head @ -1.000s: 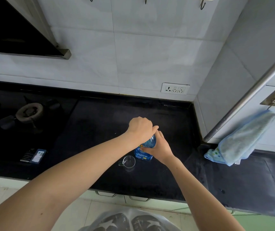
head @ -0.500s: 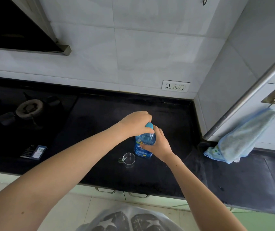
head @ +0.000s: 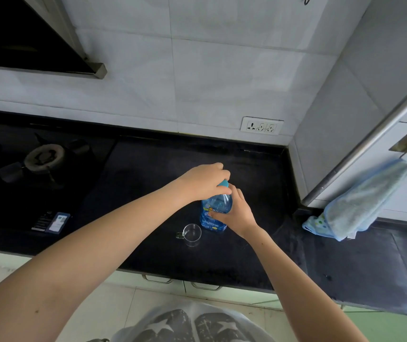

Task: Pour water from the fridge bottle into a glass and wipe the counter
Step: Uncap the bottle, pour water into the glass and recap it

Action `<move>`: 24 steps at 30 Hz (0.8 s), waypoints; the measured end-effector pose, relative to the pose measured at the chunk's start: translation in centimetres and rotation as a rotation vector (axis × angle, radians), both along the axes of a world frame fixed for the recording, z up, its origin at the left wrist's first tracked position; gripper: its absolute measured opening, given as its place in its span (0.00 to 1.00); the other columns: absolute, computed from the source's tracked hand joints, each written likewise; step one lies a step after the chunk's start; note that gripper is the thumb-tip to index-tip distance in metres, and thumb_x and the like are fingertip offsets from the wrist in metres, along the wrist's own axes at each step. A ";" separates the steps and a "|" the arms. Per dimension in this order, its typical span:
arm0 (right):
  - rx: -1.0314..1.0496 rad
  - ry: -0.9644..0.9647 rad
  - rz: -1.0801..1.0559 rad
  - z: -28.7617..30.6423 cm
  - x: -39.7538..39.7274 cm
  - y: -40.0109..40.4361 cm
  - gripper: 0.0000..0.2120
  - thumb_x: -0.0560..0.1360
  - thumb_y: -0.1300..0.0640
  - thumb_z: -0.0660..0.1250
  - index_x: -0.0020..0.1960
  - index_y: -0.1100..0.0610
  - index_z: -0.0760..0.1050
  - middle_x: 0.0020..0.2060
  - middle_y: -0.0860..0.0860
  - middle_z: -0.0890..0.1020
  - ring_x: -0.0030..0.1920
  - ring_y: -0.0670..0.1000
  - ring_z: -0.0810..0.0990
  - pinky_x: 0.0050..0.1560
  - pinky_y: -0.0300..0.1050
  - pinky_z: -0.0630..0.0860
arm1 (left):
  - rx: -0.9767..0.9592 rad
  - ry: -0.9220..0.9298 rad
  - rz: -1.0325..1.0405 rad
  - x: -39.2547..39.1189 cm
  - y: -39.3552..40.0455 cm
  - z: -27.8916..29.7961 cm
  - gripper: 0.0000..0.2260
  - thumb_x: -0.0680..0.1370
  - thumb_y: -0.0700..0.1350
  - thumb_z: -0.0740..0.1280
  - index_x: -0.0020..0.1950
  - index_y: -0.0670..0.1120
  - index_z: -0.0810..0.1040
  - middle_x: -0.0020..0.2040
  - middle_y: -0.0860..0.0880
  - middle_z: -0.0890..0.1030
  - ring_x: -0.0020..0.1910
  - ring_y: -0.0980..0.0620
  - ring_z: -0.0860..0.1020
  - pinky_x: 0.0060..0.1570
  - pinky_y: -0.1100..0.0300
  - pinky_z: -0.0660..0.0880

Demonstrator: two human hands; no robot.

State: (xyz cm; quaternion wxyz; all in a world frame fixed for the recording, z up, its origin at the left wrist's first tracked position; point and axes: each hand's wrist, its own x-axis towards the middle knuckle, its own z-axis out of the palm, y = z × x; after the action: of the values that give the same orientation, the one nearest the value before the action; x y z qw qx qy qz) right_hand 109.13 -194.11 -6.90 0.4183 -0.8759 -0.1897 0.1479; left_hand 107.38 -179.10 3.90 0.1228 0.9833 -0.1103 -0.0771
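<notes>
The left hand (head: 205, 180) has slid back off the top of the bottle (head: 213, 214) so the blue cap (head: 223, 183) now peeks out, still pinched, which suggests it is being unscrewed before pouring. The right hand (head: 234, 214) grips the bottle upright on the surface (head: 148, 174), just beside the glass (head: 192, 234). Its label's writing is too blurred to read.
</notes>
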 end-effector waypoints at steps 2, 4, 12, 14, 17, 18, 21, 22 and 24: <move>0.003 0.006 -0.006 0.0 0.0 0.0 0.39 0.67 0.52 0.79 0.71 0.47 0.62 0.62 0.45 0.71 0.57 0.44 0.73 0.54 0.45 0.78 | 0.037 0.003 0.016 0.1 0.0 0.1 0.22 0.79 0.60 0.60 0.65 0.46 0.71 0.56 0.48 0.76 0.51 0.50 0.77 0.44 0.59 0.74; 0.002 0.008 -0.005 0.0 0.0 0.1 0.39 0.67 0.52 0.79 0.71 0.48 0.62 0.62 0.45 0.71 0.58 0.45 0.74 0.54 0.44 0.78 | -0.033 0.042 -0.012 -0.1 0.2 0.2 0.25 0.78 0.58 0.63 0.72 0.49 0.65 0.64 0.49 0.73 0.59 0.51 0.75 0.52 0.57 0.75; -0.009 0.000 -0.021 -0.2 -0.2 0.2 0.38 0.66 0.51 0.79 0.70 0.48 0.63 0.60 0.44 0.71 0.57 0.45 0.75 0.51 0.40 0.77 | -0.092 -0.030 -0.106 -0.3 0.8 0.0 0.13 0.78 0.42 0.65 0.63 0.48 0.77 0.55 0.50 0.74 0.52 0.53 0.74 0.50 0.56 0.75; -0.008 -0.003 -0.022 -0.1 -0.2 0.2 0.39 0.67 0.51 0.79 0.71 0.48 0.62 0.61 0.44 0.71 0.57 0.45 0.74 0.52 0.41 0.77 | -0.113 -0.073 -0.086 -0.2 0.9 0.0 0.13 0.78 0.46 0.66 0.63 0.48 0.76 0.53 0.50 0.74 0.50 0.53 0.74 0.49 0.56 0.75; 0.005 0.003 -0.025 0.0 -0.4 0.2 0.40 0.67 0.52 0.79 0.72 0.47 0.61 0.60 0.42 0.69 0.57 0.44 0.73 0.54 0.44 0.78 | -0.139 -0.116 -0.041 -0.4 1.6 0.0 0.16 0.77 0.49 0.67 0.64 0.48 0.75 0.53 0.51 0.75 0.51 0.54 0.74 0.50 0.55 0.75; 0.009 0.007 -0.026 0.0 -0.4 0.2 0.40 0.67 0.52 0.79 0.72 0.47 0.61 0.60 0.42 0.69 0.57 0.44 0.73 0.54 0.44 0.78 | -0.147 -0.123 -0.020 -0.5 2.0 -0.1 0.16 0.77 0.50 0.67 0.64 0.48 0.75 0.54 0.51 0.75 0.51 0.55 0.74 0.51 0.56 0.75; 0.006 0.004 -0.039 0.0 -0.6 0.3 0.40 0.67 0.52 0.79 0.72 0.47 0.60 0.60 0.41 0.69 0.57 0.43 0.73 0.52 0.41 0.77 | -0.167 -0.129 0.051 -1.0 3.5 -1.2 0.19 0.77 0.50 0.68 0.67 0.48 0.73 0.57 0.51 0.75 0.55 0.54 0.74 0.53 0.59 0.73; 0.007 0.002 -0.047 0.0 -0.7 0.3 0.40 0.67 0.52 0.79 0.72 0.47 0.61 0.60 0.41 0.69 0.57 0.43 0.73 0.52 0.40 0.76 | -0.172 -0.121 0.077 -1.3 4.1 -1.8 0.20 0.77 0.50 0.68 0.68 0.48 0.73 0.58 0.51 0.75 0.57 0.54 0.74 0.55 0.59 0.72; 0.016 -0.004 -0.064 0.1 -0.9 0.4 0.40 0.66 0.52 0.79 0.71 0.47 0.61 0.61 0.42 0.69 0.58 0.44 0.73 0.53 0.40 0.77 | -0.179 -0.105 0.119 -1.9 5.2 -3.2 0.21 0.76 0.49 0.70 0.68 0.47 0.72 0.59 0.51 0.76 0.59 0.52 0.74 0.56 0.59 0.71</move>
State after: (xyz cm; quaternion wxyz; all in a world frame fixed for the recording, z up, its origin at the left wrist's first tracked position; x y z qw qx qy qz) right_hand 108.19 -193.69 -6.81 0.4297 -0.8783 -0.1636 0.1311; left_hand 105.46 -173.86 0.67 0.2085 0.9758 -0.0647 -0.0077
